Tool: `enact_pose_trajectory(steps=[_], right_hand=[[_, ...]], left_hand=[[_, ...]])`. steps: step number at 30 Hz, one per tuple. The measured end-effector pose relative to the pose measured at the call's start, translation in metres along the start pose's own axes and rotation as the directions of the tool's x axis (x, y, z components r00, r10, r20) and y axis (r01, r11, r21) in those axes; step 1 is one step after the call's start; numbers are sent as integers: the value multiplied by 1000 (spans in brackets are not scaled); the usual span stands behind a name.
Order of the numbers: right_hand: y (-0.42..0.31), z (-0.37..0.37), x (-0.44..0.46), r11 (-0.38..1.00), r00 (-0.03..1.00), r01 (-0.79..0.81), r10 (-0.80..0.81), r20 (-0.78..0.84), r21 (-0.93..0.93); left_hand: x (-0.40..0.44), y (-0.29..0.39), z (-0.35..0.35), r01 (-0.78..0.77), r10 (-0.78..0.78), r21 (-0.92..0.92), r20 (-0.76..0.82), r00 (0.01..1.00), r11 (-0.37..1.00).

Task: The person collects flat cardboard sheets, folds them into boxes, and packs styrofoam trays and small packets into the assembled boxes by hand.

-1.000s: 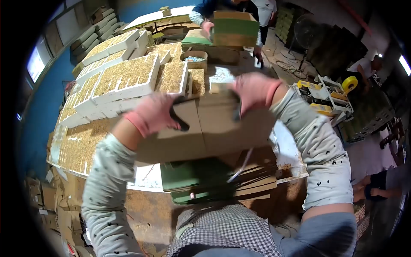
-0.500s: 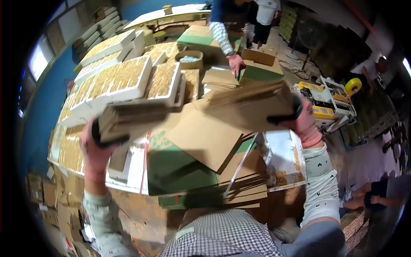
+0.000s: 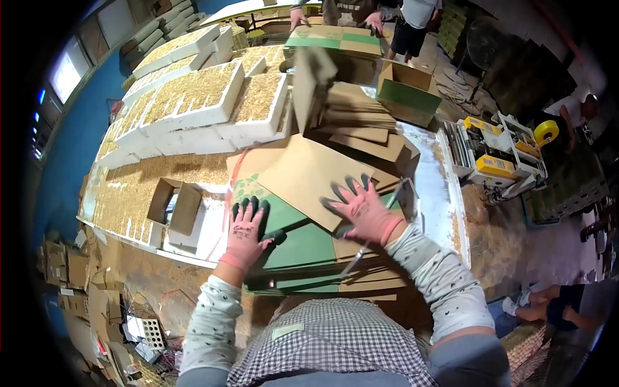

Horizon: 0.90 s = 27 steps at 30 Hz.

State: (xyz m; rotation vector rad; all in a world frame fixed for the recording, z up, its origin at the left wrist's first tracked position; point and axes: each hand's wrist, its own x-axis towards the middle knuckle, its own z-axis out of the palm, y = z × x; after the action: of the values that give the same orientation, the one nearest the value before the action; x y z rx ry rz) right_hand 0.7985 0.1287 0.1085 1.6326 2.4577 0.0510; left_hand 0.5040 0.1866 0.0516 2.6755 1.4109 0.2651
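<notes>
My left hand [image 3: 248,232], in a pink glove with dark fingertips, lies with fingers spread on the left part of a stack of green and brown flattened cartons [image 3: 300,248]. Gloved the same way, my right hand [image 3: 366,208] rests spread over a plain brown cardboard sheet [image 3: 306,174] on top of that stack. Neither holds anything. Beyond the hands lies a loose pile of brown cardboard pieces [image 3: 358,113]. At its left, some cardboard pieces [image 3: 311,84] stand tilted and blurred. A narrow pale strip [image 3: 358,258] passes under my right wrist.
White trays [image 3: 193,97] of straw-coloured material are stacked at the left. A small open box [image 3: 174,205] sits nearer. Farther back are an open green-brown carton [image 3: 406,90] and a co-worker's hands beside another carton [image 3: 335,40]. A yellow-and-white machine [image 3: 496,148] stands right.
Both hands have let go of the cardboard bundles they held up and come down flat on the carton stack. Cardboard pieces now lie beyond. The co-worker's hands moved back to the far carton.
</notes>
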Motion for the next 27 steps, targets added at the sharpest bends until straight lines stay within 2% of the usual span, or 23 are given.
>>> enact_pose_trajectory(steps=[1,2,4,6,8,9,10,11,12,13,14,15,16,18,19,20,21,22,23,24,25,26,27], right_hand=[[14,1,10,998,993,-10,2,118,66],[31,-1,18,992,970,-22,-9,242,128],[66,-15,24,992,987,-42,22,-161,-120],[84,-20,29,933,922,-321,270,-277,-160],[91,2,23,869,845,-493,466,-263,-44],[94,-7,11,835,809,-532,550,-207,138],[97,1,-7,774,730,-596,633,-258,214],[97,10,-34,719,666,-570,688,-289,397],[95,22,-61,646,594,-512,742,-310,566],[95,44,-84,530,562,-579,810,-167,620],[91,71,-99,398,517,-641,856,-13,656],[83,87,-105,52,441,-586,858,264,809],[76,101,-109,-316,397,-474,756,520,822],[82,153,-109,40,423,-708,824,378,705],[62,127,-100,-83,437,-597,800,410,798],[78,180,-99,-91,347,-529,885,312,844],[75,162,-106,-127,324,-369,911,255,921],[69,136,-114,-148,293,-194,935,201,970],[69,119,-125,-448,252,72,873,418,891],[79,124,-139,-569,374,379,815,442,730],[70,96,-145,-441,360,531,891,278,724],[46,45,-137,-281,230,608,957,174,743],[28,16,-130,-237,334,669,942,0,705]], left_hand=[[-1,8,-15,19,-24,51,97,995,999],[-5,8,-18,-11,9,21,93,996,1000],[-23,1,-27,-82,82,5,90,993,997],[-44,-12,-31,-161,161,-3,6,987,987],[-59,-18,-55,-218,215,1,167,962,976],[-60,-28,-68,-169,178,-56,298,938,984],[-61,-64,-53,-155,236,-427,142,961,891],[-54,-87,-42,-50,108,-738,31,994,673],[-32,-89,-42,67,-131,-619,-59,990,782],[-5,-91,-43,217,-346,-497,-183,920,840],[12,-119,-21,377,-470,-434,-127,873,818],[29,-157,18,370,-520,-657,-40,853,658],[45,-213,57,390,-263,-837,306,915,383],[55,-206,28,538,-259,-645,481,838,543],[52,-208,15,477,-256,-728,403,879,492],[48,-190,-20,415,-414,-201,51,909,887],[49,-206,-32,403,-371,210,-177,912,891],[57,-221,-60,459,-459,55,-19,888,887],[56,-215,-84,472,-483,-134,-64,873,871],[53,-179,-118,425,-466,-225,-178,867,877],[51,-168,-125,293,-370,-243,-395,841,925],[54,-137,-138,27,-106,-140,-597,795,990],[47,-55,-171,-102,-188,-537,-458,869,837]])
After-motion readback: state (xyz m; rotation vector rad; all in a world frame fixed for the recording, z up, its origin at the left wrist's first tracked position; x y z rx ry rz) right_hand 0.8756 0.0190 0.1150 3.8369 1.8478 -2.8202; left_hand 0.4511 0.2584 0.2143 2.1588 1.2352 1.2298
